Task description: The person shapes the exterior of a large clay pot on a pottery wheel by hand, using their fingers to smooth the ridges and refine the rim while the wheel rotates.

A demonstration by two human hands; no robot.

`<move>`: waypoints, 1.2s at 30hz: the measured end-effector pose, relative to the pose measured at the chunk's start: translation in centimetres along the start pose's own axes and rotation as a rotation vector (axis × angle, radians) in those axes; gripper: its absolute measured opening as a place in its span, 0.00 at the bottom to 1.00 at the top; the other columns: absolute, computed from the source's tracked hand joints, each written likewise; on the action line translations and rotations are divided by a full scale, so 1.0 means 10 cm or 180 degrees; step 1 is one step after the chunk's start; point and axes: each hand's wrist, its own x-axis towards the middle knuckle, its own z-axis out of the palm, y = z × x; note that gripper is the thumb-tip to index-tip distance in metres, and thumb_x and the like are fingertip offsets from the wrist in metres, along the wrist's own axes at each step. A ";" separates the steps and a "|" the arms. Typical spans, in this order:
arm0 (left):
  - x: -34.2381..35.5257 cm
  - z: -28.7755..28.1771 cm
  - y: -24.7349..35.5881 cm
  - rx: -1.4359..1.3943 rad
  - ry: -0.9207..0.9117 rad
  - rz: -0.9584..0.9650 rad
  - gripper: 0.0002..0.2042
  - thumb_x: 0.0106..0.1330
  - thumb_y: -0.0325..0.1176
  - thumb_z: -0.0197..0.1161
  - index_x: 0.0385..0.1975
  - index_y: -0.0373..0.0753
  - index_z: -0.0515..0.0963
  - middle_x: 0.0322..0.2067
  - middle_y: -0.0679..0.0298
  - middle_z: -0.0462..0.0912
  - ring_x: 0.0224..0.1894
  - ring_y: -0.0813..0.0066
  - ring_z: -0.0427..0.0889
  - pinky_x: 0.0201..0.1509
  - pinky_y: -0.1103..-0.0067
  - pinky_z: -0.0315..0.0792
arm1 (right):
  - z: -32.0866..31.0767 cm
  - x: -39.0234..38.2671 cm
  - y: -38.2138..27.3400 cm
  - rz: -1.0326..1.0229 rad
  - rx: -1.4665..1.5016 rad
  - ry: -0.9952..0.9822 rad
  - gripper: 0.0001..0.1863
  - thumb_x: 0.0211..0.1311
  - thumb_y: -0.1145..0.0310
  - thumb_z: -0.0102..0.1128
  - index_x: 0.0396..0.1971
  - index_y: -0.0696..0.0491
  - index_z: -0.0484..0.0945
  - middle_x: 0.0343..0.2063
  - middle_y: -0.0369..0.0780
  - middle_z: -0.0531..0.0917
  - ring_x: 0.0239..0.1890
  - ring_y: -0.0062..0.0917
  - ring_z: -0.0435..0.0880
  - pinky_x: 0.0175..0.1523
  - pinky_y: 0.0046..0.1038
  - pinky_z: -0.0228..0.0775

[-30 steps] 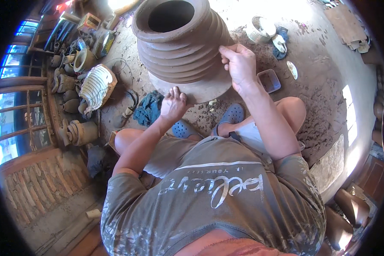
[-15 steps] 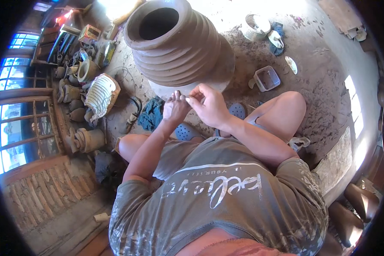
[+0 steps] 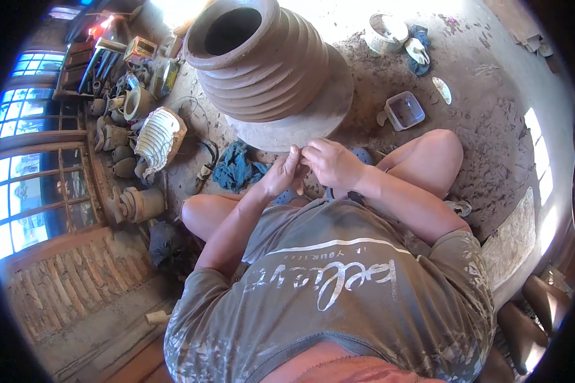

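In front of my lap my two hands meet, close to the near rim of a round pale board point(image 3: 281, 137). My left hand point(image 3: 282, 172) is open, its thumb raised and its palm turned toward the other hand. Against it rests my right hand point(image 3: 331, 163), fingers curled and closed; whatever they grip, if anything, is hidden. Just beyond stands a large brown clay pot point(image 3: 262, 76) with a ridged wall and a wide, dark mouth, tilted in this view. Neither hand touches the pot.
A dark teal cloth point(image 3: 235, 167) lies left of my hands. To the right are a clear plastic tub point(image 3: 405, 111), a white bucket point(image 3: 386, 33) and a pale oval piece point(image 3: 441, 90). A white ribbed mould point(image 3: 156, 140) and several small pots line the left, beside windows.
Both hands have shifted slightly right and closer to my body. My left hand has turned, its thumb now raised, and my right fingers have curled against it. The view has tilted a little.
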 end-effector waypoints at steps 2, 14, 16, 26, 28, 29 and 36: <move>-0.04 0.03 0.13 -0.0361 0.0078 -0.0133 0.36 0.80 0.69 0.32 0.41 0.39 0.76 0.22 0.69 0.72 0.23 0.79 0.74 0.28 0.79 0.70 | -0.08 0.03 -0.02 -0.0046 -0.0133 0.0052 0.11 0.64 0.71 0.63 0.44 0.59 0.83 0.39 0.47 0.82 0.42 0.44 0.85 0.47 0.42 0.80; -0.04 0.04 0.15 -0.0415 0.0262 0.0040 0.20 0.84 0.52 0.50 0.50 0.40 0.76 0.34 0.68 0.79 0.33 0.81 0.75 0.37 0.81 0.72 | 0.04 -0.07 -0.02 0.0583 0.0157 0.0599 0.10 0.65 0.72 0.66 0.43 0.60 0.84 0.40 0.50 0.87 0.40 0.48 0.87 0.46 0.43 0.81; -0.04 -0.14 -0.01 -0.0466 0.0632 0.0203 0.18 0.84 0.50 0.49 0.47 0.40 0.76 0.33 0.66 0.79 0.33 0.79 0.77 0.37 0.79 0.72 | -0.04 -0.04 0.01 0.0635 0.0151 0.0989 0.09 0.65 0.72 0.66 0.42 0.60 0.84 0.41 0.50 0.87 0.40 0.48 0.87 0.46 0.41 0.81; 0.38 -0.47 -0.47 0.2777 0.2198 0.0135 0.45 0.64 0.61 0.71 0.57 0.16 0.71 0.63 0.28 0.66 0.65 0.31 0.70 0.72 0.55 0.66 | -0.40 0.52 0.06 0.0973 0.0709 0.2095 0.08 0.63 0.75 0.72 0.40 0.59 0.89 0.39 0.45 0.89 0.37 0.31 0.91 0.44 0.29 0.84; 0.42 -0.42 -0.47 0.3203 0.2208 0.0153 0.49 0.59 0.63 0.74 0.59 0.15 0.70 0.66 0.28 0.64 0.68 0.29 0.67 0.75 0.55 0.63 | -0.38 0.57 0.11 0.0916 0.0564 0.2055 0.07 0.64 0.76 0.72 0.41 0.60 0.89 0.40 0.45 0.90 0.38 0.26 0.91 0.43 0.26 0.84; 0.43 -0.41 -0.47 0.3245 0.2264 0.0205 0.51 0.57 0.64 0.75 0.59 0.15 0.69 0.67 0.28 0.63 0.69 0.28 0.66 0.76 0.54 0.62 | -0.38 0.59 0.13 0.0887 0.0492 0.2033 0.07 0.64 0.77 0.72 0.41 0.61 0.88 0.41 0.44 0.90 0.38 0.23 0.90 0.43 0.25 0.85; 0.33 -0.70 -0.39 0.3217 0.2037 0.0026 0.56 0.48 0.65 0.80 0.60 0.13 0.69 0.70 0.30 0.59 0.73 0.30 0.62 0.78 0.56 0.61 | -0.37 0.81 0.12 0.0434 -0.0325 0.2030 0.07 0.59 0.72 0.77 0.30 0.57 0.86 0.28 0.41 0.86 0.30 0.31 0.88 0.35 0.30 0.81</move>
